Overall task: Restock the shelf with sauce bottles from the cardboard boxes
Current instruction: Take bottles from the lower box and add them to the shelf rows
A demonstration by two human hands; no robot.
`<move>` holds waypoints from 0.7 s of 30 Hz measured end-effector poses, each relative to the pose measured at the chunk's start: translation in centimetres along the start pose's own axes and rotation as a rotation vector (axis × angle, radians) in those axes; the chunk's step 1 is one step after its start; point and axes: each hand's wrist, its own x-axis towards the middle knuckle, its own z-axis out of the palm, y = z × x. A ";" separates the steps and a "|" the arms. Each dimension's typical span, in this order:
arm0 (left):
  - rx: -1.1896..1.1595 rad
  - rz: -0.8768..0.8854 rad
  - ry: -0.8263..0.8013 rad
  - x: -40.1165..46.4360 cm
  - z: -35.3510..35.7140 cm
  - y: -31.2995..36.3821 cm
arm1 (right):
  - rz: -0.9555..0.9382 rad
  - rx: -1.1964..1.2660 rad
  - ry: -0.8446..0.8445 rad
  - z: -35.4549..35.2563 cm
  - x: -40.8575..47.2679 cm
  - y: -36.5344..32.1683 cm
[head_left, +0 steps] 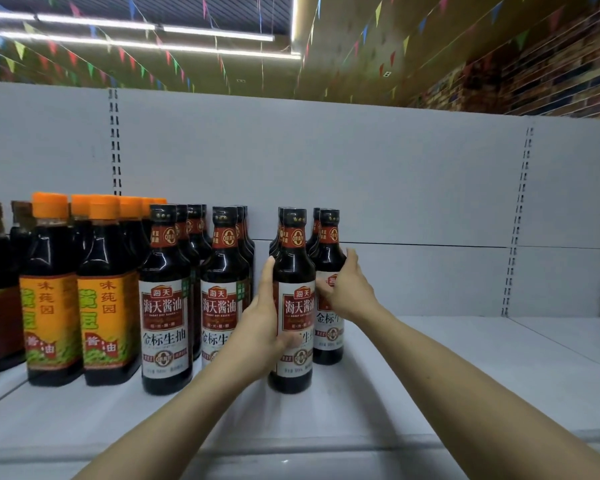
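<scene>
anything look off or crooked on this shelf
Nothing spilled or damaged. The only oddity is a gap between the second and third dark-capped bottle rows, where the left hand sits; the right hand touches the last row.

One head-worn view faces straight into the white shelf (430,393) at arm's reach, tilted slightly upward.

My left hand (262,327) grips the front bottle (293,306) on the shelf (465,368); my right hand (349,292) grips the neighbouring bottle (329,258) behind it.
</scene>
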 end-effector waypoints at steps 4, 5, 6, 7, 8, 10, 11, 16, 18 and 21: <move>0.055 -0.019 -0.004 -0.5 -0.1 0.9 | 0.048 0.036 -0.027 -1.1 -2.0 -0.4; 0.052 -0.020 0.005 -0.8 0.0 0.9 | 0.045 0.047 -0.029 -1.7 -2.6 -0.6; 0.031 -0.027 0.019 -1.2 0.1 1.1 | 0.039 0.050 -0.034 -2.4 -3.2 -0.9; 0.005 -0.038 0.039 -1.7 0.2 1.2 | 0.025 0.049 -0.037 -3.1 -3.8 -1.3; -0.017 -0.040 0.061 -2.2 0.3 1.4 | 0.009 0.053 -0.036 -3.8 -4.5 -1.6; -0.031 -0.014 0.093 -3.2 0.5 1.9 | -0.026 0.067 -0.036 -4.9 -6.1 -2.2; -0.026 -0.003 0.108 -3.6 0.6 2.1 | -0.046 0.071 -0.042 -5.2 -7.0 -2.5; -0.019 -0.037 0.153 -5.5 0.6 3.1 | -0.144 0.077 -0.088 -5.8 -11.4 -3.1; -0.020 -0.033 0.168 -6.5 0.4 3.6 | -0.192 0.091 -0.102 -6.1 -12.7 -3.4; 0.000 -0.056 0.203 -8.0 0.0 4.3 | -0.256 0.123 -0.129 -6.6 -14.2 -4.1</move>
